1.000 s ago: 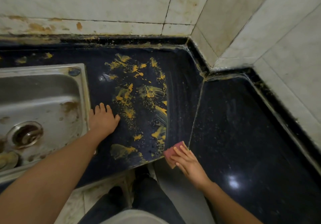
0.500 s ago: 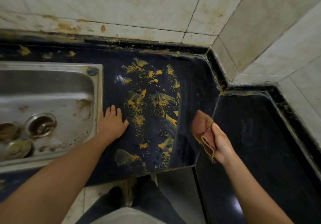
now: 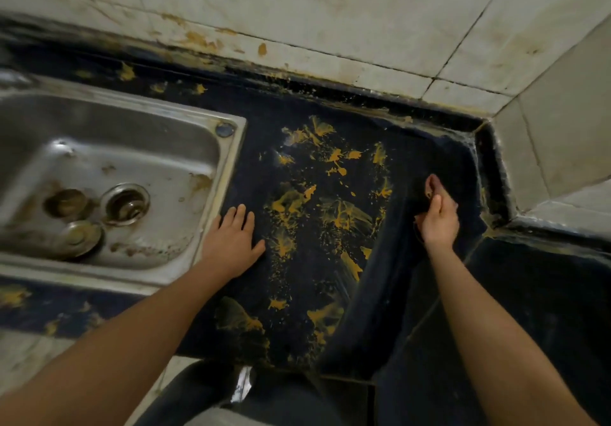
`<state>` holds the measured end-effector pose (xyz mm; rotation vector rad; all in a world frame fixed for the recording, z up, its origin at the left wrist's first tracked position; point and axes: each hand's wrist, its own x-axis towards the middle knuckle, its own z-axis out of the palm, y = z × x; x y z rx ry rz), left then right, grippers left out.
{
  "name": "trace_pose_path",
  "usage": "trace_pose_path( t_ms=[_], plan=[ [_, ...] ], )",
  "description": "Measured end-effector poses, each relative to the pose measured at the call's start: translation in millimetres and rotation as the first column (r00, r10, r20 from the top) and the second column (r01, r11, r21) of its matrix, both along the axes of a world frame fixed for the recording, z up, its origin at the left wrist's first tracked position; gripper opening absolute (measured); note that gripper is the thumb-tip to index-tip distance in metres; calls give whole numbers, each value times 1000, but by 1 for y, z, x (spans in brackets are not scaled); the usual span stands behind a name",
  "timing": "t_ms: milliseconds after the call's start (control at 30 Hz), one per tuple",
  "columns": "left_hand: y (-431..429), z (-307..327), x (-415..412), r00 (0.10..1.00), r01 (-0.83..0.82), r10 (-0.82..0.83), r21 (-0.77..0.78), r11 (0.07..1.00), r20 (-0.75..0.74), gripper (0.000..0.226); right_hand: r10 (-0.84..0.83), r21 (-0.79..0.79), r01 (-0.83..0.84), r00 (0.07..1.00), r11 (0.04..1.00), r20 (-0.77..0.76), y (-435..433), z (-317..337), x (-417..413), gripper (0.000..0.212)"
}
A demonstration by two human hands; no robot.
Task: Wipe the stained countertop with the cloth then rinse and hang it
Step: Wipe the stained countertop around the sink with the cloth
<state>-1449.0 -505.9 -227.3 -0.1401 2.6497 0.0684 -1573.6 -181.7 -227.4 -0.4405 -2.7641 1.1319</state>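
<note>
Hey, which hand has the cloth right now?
The right hand, gripping the reddish cloth to the right of the yellow stains; the left hand lies flat and empty beside the sink.

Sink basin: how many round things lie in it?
3: the drain, a dark round piece left of it, a metal disc nearer the front rim. The basin is cut off at left.

dark stained countertop [image 3: 423,147] — corner run along a tiled wall
splashed mid-surface with yellow stains [image 3: 344,214]; steel sink [image 3: 228,177] set in at left — left hand [image 3: 231,240] flat between sink rim and stains.
</note>
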Motion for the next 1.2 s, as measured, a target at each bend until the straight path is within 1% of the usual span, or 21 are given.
trace_pose_path(
  t_ms=[33,67,100,133,200,267,367,533,700,800,933,1033,1067,1200],
  plan=[
    [0,0,0,1000,-3,3,0,1000,-1,67,78,158,-91,993,983,89,2,-14,-12,45],
    [-1,0,0,1000,-2,2,2,1000,0,68,111,313,-167,976,935,189,3,-23,-22,47],
    [-2,-1,0,1000,-6,6,3,1000,8,68,112,401,-215,958,891,265,3,-31,-34,48],
    [-3,-1,0,1000,-10,10,3,1000,18,69,116,435,-245,946,867,302,3,-35,-47,49],
    [-3,-3,-1,999,-20,20,0,1000,29,70,157,430,-298,930,852,333,-2,-32,-78,50],
    [-2,-4,-1,999,-37,37,3,999,26,71,236,421,-372,910,827,340,-10,-30,-110,49],
    [-1,-3,-1,998,-55,55,-6,998,31,72,339,412,-453,884,791,320,-30,-33,-150,48],
    [3,-2,-3,996,-76,76,-18,997,49,72,424,424,-546,834,722,353,-54,-36,-177,47],
    [4,2,-3,995,-81,81,-6,997,59,71,487,443,-597,802,669,346,-47,-36,-139,46],
    [4,3,-3,995,-78,77,19,997,61,71,495,440,-606,796,663,350,-44,-33,-100,45],
    [-1,0,-2,999,-29,28,13,1000,42,71,468,467,-573,819,673,332,-38,-33,-39,45],
    [-3,0,-1,999,-16,15,30,999,36,70,424,430,-549,832,716,357,-37,-32,14,46],
    [-3,0,0,999,-18,16,41,999,36,71,411,417,-545,832,727,372,-38,-31,33,48],
    [-7,2,0,999,23,-24,62,998,23,71,364,372,-513,840,774,402,-46,-25,108,71]
  ],
)
